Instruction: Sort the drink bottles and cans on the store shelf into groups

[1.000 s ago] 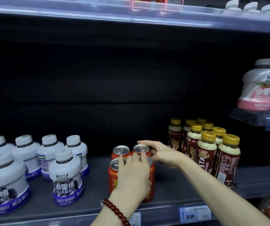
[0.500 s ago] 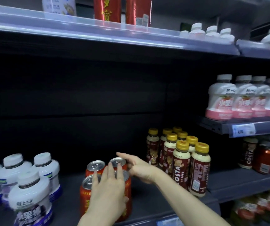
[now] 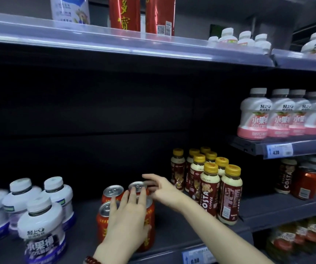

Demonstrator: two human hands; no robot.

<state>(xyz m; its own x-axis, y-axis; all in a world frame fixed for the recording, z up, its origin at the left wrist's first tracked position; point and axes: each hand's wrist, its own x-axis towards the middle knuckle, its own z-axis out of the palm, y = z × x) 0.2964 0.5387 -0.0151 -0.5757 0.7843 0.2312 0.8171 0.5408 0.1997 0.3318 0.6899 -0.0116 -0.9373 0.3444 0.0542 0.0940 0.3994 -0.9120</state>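
Note:
Several red drink cans point(image 3: 113, 193) with silver tops stand in a tight cluster on the dark shelf point(image 3: 174, 242), low and centre. My left hand point(image 3: 126, 223) lies over the front right can, palm against its side, thumb around it, fingers reaching across the tops. My right hand point(image 3: 164, 189) is beside the back right can, fingers stretched out and spread, touching its rim. Brown Costa coffee bottles point(image 3: 210, 195) with yellow caps stand grouped just right of the cans. White bottles with purple labels point(image 3: 42, 225) stand grouped at the left.
Pink-labelled white bottles point(image 3: 254, 119) line a higher shelf at the right. Tall red cans point(image 3: 124, 14) and a white carton stand on the top shelf. More bottles point(image 3: 303, 185) fill the lower right shelves. A price tag point(image 3: 197, 257) hangs on the shelf edge.
The camera has tilted up and to the right, so the shelf contents sit lower and further left. My right hand's fingers have spread out past the back can. My left hand stays on the front can.

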